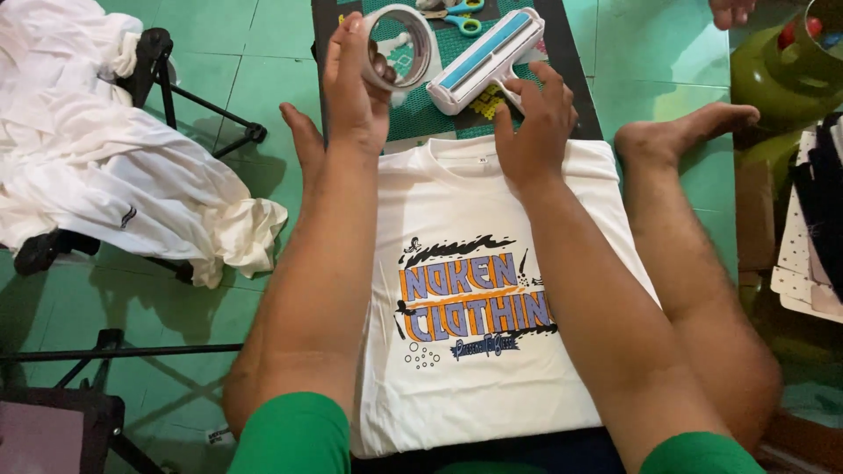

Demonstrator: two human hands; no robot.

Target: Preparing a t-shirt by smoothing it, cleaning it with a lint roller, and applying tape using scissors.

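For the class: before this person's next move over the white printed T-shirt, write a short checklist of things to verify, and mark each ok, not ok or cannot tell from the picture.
1. T-shirt lies flat, print up: ok.
2. Left hand has a firm hold on the tape roll: ok.
3. Right hand grips the lint roller handle: cannot tell; fingers touch it, not clearly closed.
4. Scissors lie clear of both hands: ok.
5. Collar area free of tools: ok.
6. Loose tape end found: cannot tell.

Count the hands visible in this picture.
3. Left hand holds a tape roll; right hand touches the lint roller; another person's hand shows at the top edge.
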